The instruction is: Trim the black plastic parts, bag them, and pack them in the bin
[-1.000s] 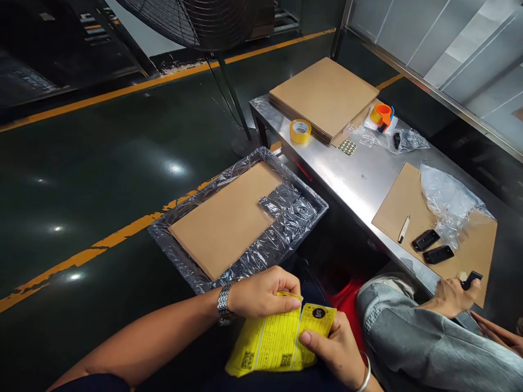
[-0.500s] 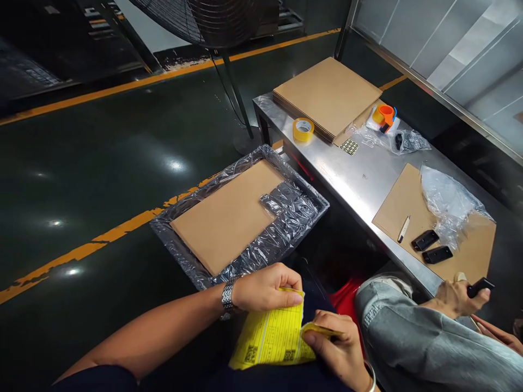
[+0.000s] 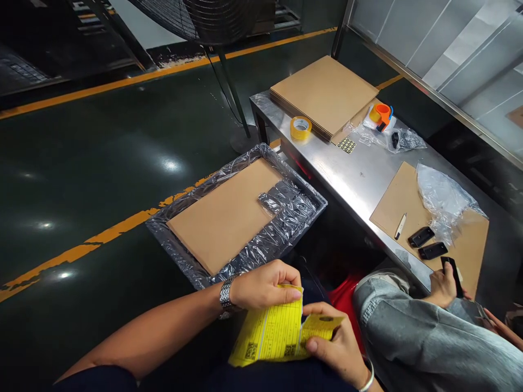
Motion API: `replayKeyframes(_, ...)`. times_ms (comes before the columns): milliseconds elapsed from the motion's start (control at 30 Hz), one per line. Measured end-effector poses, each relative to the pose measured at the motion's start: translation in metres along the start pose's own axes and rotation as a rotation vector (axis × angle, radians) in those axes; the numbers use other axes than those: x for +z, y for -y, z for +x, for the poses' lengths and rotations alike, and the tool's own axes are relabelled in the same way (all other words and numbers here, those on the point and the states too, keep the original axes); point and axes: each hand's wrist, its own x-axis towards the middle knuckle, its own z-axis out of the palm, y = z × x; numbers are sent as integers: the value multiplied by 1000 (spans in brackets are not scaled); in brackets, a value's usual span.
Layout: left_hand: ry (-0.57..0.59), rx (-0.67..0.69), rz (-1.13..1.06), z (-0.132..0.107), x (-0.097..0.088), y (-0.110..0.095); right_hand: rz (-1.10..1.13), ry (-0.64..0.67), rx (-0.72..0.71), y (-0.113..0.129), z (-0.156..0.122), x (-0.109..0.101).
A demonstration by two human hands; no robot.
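Note:
A yellow printed sheet (image 3: 272,333) with QR codes lies over my lap. My left hand (image 3: 263,286), with a metal watch at the wrist, pinches the sheet's top edge. My right hand (image 3: 337,345), wearing a bangle, grips the sheet's right strip (image 3: 321,325), which is bent away along a vertical line. Both hands are closed on the paper.
A plastic-lined tray (image 3: 241,209) with a cardboard sheet stands ahead. A steel table (image 3: 351,174) carries stacked cardboard (image 3: 324,92), a tape roll (image 3: 300,128), an orange dispenser (image 3: 382,114), plastic bags and black parts (image 3: 420,237). A co-worker's hand (image 3: 443,283) holds a black part at right.
My right hand has bent the sheet's right strip away from the rest and it stands partly separated. The co-worker's hand has turned the black part upright and moved left.

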Motion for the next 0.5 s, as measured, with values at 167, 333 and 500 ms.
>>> replayKeyframes(167,-10,-18,5,0,-1,0,-69,47,16,3,0,2)
replayKeyframes(333,-10,-32,-43,1,-1,5,-247,51,-229,5,0,0)
replayKeyframes(500,-10,-31,-69,1,-2,6,-260,45,-262,3,0,0)
